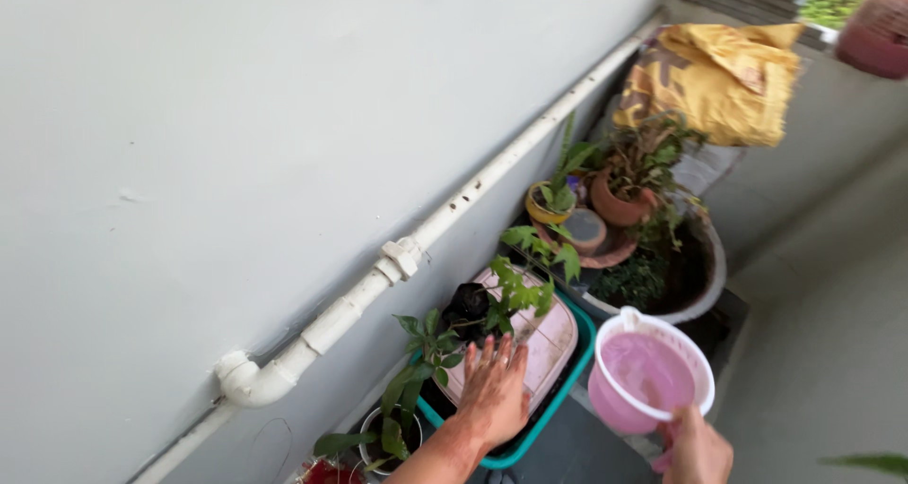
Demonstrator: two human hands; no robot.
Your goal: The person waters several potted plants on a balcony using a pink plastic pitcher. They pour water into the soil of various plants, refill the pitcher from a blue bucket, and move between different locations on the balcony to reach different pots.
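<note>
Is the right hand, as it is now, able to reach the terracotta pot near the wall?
Probably not as it stands. The right hand holds the pink mug by its handle, and the terracotta pot stands well beyond it, behind the large grey planter and leafy plants.

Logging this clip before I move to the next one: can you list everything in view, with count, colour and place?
Plastic mug with water: one, pink, lower right, held by its handle.
Flat rectangular tray: one, pale pink, inside the tub.
Rectangular plastic tub: one, teal, against the wall.
Round clay pot with plant: one, terracotta, middle right.
Small round pot: one, yellow, beside the clay pot.
Large round basin: one, white-rimmed, under the pots.
Crumpled cloth: one, yellow, upper right.
Plastic pipe: one, white, along the grey wall.
Left hand: spread flat on the tray.
Right hand: gripping the mug handle.
</note>
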